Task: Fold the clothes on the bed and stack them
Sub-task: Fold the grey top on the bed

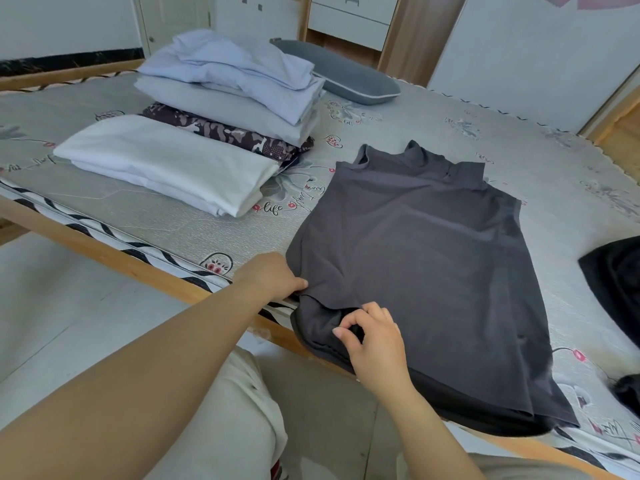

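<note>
1. Upper left of the frame: a white folded garment (166, 164) lies flat on the bed (450, 140), near its wooden front edge.
2. Just behind it, touching: a stack of folded clothes (235, 95), with a dark patterned piece at the bottom and pale blue pieces above.
3. Upper centre: a grey pillow (341, 76) lies behind the stack, toward the head of the bed.
4. Lower centre: the left hand (273, 277) rests at the bed edge, fingers curled onto the left hem corner of the dark grey shirt (426, 258); grip clamped on the fabric.
5. Just right of it: the right hand (372, 336) pinches a fold of the same shirt near the hem, thumb and forefinger together on the cloth.
6. Centre right: the shirt lies spread flat on the bed, collar away from the person, hem overhanging the front edge.
7. Right edge: black fabric (614, 282) lies on the bed, partly out of frame.
</note>
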